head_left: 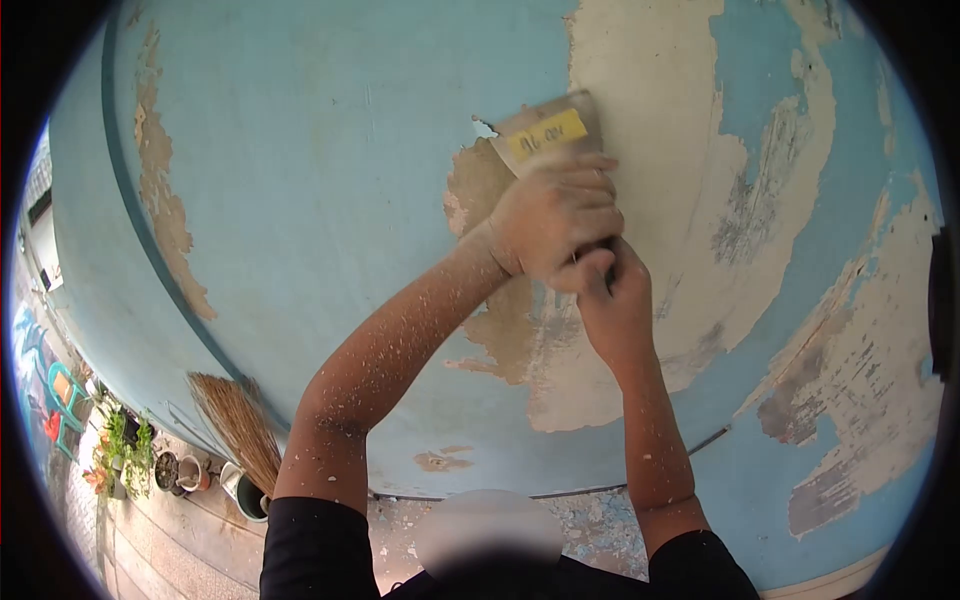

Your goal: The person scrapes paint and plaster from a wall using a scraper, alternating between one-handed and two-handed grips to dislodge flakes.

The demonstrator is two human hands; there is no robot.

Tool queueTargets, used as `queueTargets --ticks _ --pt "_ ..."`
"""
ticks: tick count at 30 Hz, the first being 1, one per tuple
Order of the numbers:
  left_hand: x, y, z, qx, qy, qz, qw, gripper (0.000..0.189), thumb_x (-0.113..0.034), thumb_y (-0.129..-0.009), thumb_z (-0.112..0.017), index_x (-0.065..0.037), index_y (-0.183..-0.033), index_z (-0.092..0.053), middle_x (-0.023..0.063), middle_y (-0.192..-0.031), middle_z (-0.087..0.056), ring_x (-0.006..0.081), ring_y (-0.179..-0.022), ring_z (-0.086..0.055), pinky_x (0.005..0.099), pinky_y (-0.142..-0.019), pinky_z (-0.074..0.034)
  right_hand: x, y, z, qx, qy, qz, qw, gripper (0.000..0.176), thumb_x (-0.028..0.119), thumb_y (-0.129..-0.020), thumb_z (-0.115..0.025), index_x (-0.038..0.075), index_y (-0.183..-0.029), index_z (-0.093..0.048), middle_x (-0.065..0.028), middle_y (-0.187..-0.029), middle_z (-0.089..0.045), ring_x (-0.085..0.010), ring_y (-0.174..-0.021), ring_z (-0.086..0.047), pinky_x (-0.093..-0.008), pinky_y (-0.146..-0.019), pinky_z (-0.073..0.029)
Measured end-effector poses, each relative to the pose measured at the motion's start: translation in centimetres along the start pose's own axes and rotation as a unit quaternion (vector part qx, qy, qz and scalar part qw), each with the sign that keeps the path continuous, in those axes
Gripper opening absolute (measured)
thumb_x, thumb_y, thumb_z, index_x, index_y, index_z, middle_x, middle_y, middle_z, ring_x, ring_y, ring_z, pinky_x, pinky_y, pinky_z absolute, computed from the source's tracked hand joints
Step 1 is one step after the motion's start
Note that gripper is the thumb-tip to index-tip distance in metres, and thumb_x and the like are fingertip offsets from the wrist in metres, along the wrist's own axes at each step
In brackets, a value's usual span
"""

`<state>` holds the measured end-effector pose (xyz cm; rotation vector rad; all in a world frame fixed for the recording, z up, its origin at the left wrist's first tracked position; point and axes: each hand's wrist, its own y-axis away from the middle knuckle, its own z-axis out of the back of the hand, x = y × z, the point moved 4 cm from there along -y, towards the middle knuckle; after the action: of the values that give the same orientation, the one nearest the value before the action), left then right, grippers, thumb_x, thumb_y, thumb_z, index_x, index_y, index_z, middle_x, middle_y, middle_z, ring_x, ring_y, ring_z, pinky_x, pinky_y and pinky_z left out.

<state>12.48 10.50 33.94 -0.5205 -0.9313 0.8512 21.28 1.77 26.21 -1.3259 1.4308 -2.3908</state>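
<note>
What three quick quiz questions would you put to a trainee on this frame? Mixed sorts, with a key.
1. True or false: the left hand and the right hand both hold the flat metal scraper with a yellow label.
2. The scraper's blade lies against: A) the light blue painted wall with peeled patches; B) a wooden table; C) a glass window.
3. What stands bristles-up below the left elbow?
Key: 1 true; 2 A; 3 the pale straw broom.
</note>
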Motion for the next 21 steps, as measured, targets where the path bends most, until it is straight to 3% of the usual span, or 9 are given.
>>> queueTargets --ticks 4,6,7,9,11,15,18,20,21 --pt "-1.5 0.7 0.0 -0.003 0.056 0.005 0.998 0.040 -0.041 -0.088 -0.051 -0.005 -0.076 -0.064 0.0102 -0.071 -0.062 0.0315 -0.077 -0.065 0.0508 -0.096 -0.051 0.4 1.8 -0.6 -0.015 -0.048 -0.102 0.994 0.067 0.058 -0.095 -0.063 -0.006 -0.111 -0.060 -0.0238 -0.091 -0.067 -0.0358 -0.091 -0.071 -0.0399 -0.078 -0.053" --pt "0.5 0.6 2.6 -0.046 0.037 0.002 0.998 0.037 -0.040 -0.084 -0.055 -0.006 -0.073 -0.063 0.0094 -0.068 -0.060 0.0311 -0.074 -0.064 0.0497 -0.096 -0.052 3.0 -0.6 -1.8 -0.003 0.004 0.025 1.000 0.053 0.044 -0.097 -0.065 -0.006 -0.112 -0.061 -0.0259 -0.092 -0.068 -0.0384 -0.092 -0.071 -0.0408 -0.078 -0.053" --pt "1.3 1.0 4.2 -0.091 0.012 0.000 0.996 0.034 -0.039 -0.079 -0.059 -0.007 -0.070 -0.062 0.0087 -0.065 -0.059 0.0306 -0.070 -0.063 0.0486 -0.096 -0.053 3.8 -1.9 -2.5 -0.005 0.007 0.024 1.000 0.053 0.044 -0.097 -0.065 -0.006 -0.112 -0.061 -0.0259 -0.092 -0.068 -0.0384 -0.092 -0.071 -0.0408 -0.078 -0.053" --pt "1.8 2.8 6.5 -0.116 -0.011 0.019 0.993 0.035 -0.040 -0.082 -0.058 -0.007 -0.070 -0.063 0.0086 -0.065 -0.060 0.0304 -0.070 -0.063 0.0482 -0.096 -0.053 5.3 -3.8 -4.9 0.075 0.048 0.016 0.996 0.059 0.052 -0.099 -0.059 -0.005 -0.112 -0.060 -0.0141 -0.089 -0.067 -0.0189 -0.085 -0.062 -0.0364 -0.077 -0.051" --pt "1.4 5.0 7.4 -0.123 -0.029 0.056 0.990 0.038 -0.041 -0.086 -0.055 -0.008 -0.072 -0.067 0.0091 -0.066 -0.062 0.0297 -0.070 -0.064 0.0476 -0.096 -0.052 4.3 -2.8 -7.1 0.076 0.023 0.055 0.995 0.061 0.054 -0.096 -0.062 -0.005 -0.111 -0.060 -0.0171 -0.092 -0.068 -0.0230 -0.087 -0.065 -0.0374 -0.079 -0.051" --pt "-2.6 9.3 4.4 -0.077 0.005 0.091 0.993 0.030 -0.036 -0.085 -0.061 -0.007 -0.078 -0.069 0.0091 -0.073 -0.066 0.0293 -0.080 -0.068 0.0479 -0.099 -0.051 0.0 3.0 -7.9 0.087 -0.030 -0.001 0.996 0.056 0.052 -0.094 -0.067 -0.002 -0.110 -0.060 -0.0142 -0.089 -0.067 -0.0228 -0.089 -0.066 -0.0360 -0.080 -0.051" --pt "-6.3 11.5 1.7 -0.037 0.025 0.109 0.993 0.025 -0.031 -0.084 -0.064 -0.007 -0.082 -0.069 0.0098 -0.081 -0.068 0.0291 -0.087 -0.068 0.0485 -0.102 -0.050 -2.4 7.6 -6.4 0.043 -0.101 -0.048 0.993 0.041 0.035 -0.096 -0.069 -0.004 -0.108 -0.060 -0.0110 -0.078 -0.066 -0.0202 -0.075 -0.068 -0.0340 -0.065 -0.052" --pt "-7.2 11.3 0.4 -0.016 0.022 0.110 0.994 0.023 -0.029 -0.083 -0.066 -0.006 -0.084 -0.069 0.0102 -0.085 -0.069 0.0292 -0.090 -0.069 0.0488 -0.103 -0.050 -3.7 10.1 -5.4 0.109 -0.190 -0.251 0.943 0.035 0.036 -0.099 -0.066 0.001 -0.101 -0.061 -0.0022 -0.074 -0.060 -0.0079 -0.062 -0.055 -0.0254 -0.053 -0.044" --pt "-7.6 10.6 -0.1 -0.009 0.041 0.095 0.995 0.022 -0.029 -0.082 -0.066 -0.006 -0.083 -0.068 0.0109 -0.085 -0.068 0.0295 -0.089 -0.068 0.0491 -0.104 -0.050 -3.0 10.3 -5.2 0.106 -0.190 -0.252 0.943 0.035 0.036 -0.099 -0.066 0.001 -0.101 -0.061 -0.0022 -0.074 -0.060 -0.0079 -0.062 -0.055 -0.0254 -0.053 -0.044"
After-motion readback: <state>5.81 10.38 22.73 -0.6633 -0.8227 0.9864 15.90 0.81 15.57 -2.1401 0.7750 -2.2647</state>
